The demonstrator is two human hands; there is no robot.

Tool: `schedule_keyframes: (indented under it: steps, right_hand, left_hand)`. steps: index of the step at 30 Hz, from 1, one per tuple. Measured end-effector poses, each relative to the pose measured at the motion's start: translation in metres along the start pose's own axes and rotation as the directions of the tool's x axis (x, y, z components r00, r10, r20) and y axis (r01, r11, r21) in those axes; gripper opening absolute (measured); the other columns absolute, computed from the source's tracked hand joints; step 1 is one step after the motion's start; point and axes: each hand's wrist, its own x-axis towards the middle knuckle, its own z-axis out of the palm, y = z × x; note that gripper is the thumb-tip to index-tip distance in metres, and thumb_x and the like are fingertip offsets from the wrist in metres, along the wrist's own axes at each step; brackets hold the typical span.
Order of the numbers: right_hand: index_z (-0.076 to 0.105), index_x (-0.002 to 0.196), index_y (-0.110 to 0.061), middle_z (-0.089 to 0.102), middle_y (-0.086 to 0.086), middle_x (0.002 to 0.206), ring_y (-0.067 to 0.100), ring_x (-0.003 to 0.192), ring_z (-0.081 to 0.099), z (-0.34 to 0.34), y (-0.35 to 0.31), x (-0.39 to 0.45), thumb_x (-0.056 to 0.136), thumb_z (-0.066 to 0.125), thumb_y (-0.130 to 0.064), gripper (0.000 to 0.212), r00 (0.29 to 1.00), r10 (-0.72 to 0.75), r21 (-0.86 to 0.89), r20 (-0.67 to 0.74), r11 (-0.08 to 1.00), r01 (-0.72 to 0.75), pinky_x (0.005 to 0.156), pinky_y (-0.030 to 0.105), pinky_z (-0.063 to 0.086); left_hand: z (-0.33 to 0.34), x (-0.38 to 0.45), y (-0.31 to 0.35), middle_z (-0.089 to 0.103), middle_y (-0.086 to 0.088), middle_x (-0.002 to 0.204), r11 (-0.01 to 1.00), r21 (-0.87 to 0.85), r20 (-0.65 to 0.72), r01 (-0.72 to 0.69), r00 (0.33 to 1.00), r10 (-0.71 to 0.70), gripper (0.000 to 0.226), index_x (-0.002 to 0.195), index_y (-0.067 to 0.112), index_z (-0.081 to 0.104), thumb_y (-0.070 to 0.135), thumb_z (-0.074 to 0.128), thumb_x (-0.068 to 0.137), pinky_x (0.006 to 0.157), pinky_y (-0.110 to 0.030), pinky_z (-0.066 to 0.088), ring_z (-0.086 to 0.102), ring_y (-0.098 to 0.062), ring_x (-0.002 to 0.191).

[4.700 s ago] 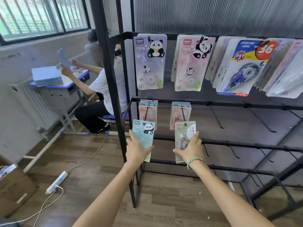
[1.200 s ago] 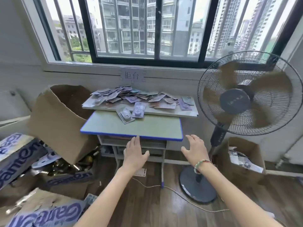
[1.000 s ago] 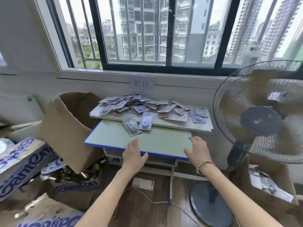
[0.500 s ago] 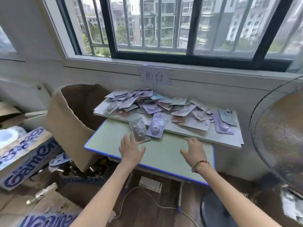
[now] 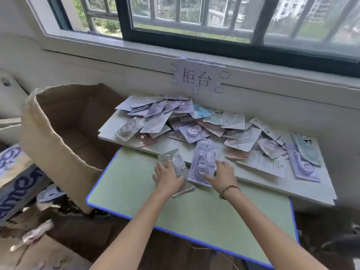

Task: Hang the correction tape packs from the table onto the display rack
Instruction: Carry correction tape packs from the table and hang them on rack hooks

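Several correction tape packs lie heaped on a white board at the back of a green table with a blue edge. A clear-fronted pack leans over the board's front edge. My left hand covers its lower part, fingers bent over its face and thumb at its left edge. Right beside it lies a purple pack. My right hand touches that pack's lower right part with nearly straight fingers. The display rack is out of view.
A big torn cardboard box stands open left of the table. More flattened boxes lie on the floor at the left. A paper sign is taped to the wall under the window. A dark fan edge shows at the lower right.
I turned from the rack, where I held two packs, and walked to the table empty-handed. In the last half second both hands moved forward onto the two front packs.
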Motion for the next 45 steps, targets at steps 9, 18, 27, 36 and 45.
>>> schedule_keyframes:
  steps: [9,18,27,36,45]
  right_hand:
    - [0.04,0.131,-0.013,0.036,0.011,0.138,0.029,0.126,0.036,0.034,-0.027,0.041,0.082,0.066,-0.042,0.063,0.998,0.028,-0.112,-0.065,0.993,-0.035,0.099,0.035,0.035]
    - [0.043,0.13,-0.011,0.031,0.018,0.14,0.035,0.126,0.034,0.024,-0.008,0.056,0.081,0.064,-0.022,0.054,0.99,0.089,-0.001,-0.109,0.996,-0.089,0.099,0.038,0.037]
    - [0.037,0.132,-0.015,0.031,0.015,0.141,0.031,0.129,0.033,0.027,-0.006,0.048,0.075,0.076,-0.039,0.073,0.99,0.116,-0.1,-0.086,0.987,-0.125,0.102,0.036,0.034]
    - [0.005,0.15,-0.006,0.024,0.014,0.149,0.028,0.137,0.024,0.023,-0.002,0.043,0.076,0.072,-0.052,0.109,0.988,0.145,-0.127,-0.059,0.98,-0.152,0.109,0.035,0.028]
    - [0.0,0.149,0.001,0.018,0.015,0.15,0.03,0.136,0.026,0.02,0.012,0.024,0.075,0.077,-0.038,0.113,0.988,0.137,-0.042,-0.076,0.989,-0.141,0.112,0.036,0.027]
  left_hand:
    - [-0.001,0.04,-0.017,0.023,-0.018,0.153,0.99,0.053,0.143,-0.129,0.982,0.12,0.075,0.153,0.018,0.013,0.032,0.055,0.093,0.113,-0.041,0.023,0.021,-0.036,0.14]
    - [-0.009,0.052,-0.009,0.048,-0.019,0.125,0.993,0.018,0.05,-0.116,0.992,0.115,0.051,0.135,0.009,0.038,0.027,0.055,0.091,0.094,-0.038,0.04,0.048,-0.036,0.119]
    - [0.017,0.039,0.014,0.02,-0.016,0.15,0.978,0.206,0.028,-0.03,0.999,0.025,0.121,0.151,0.004,0.006,0.067,0.069,0.07,0.106,-0.042,0.034,0.029,-0.031,0.136]
    - [0.015,0.039,0.016,0.017,-0.016,0.149,0.991,0.13,0.022,0.023,0.999,-0.026,0.119,0.152,0.013,-0.008,0.043,0.076,0.072,0.099,-0.049,0.041,0.029,-0.032,0.135]
    - [0.015,0.025,0.02,0.012,-0.005,0.157,0.998,-0.044,-0.058,0.053,0.997,-0.055,0.116,0.153,0.012,-0.008,0.031,0.075,0.074,0.1,-0.05,0.037,0.038,-0.037,0.129]
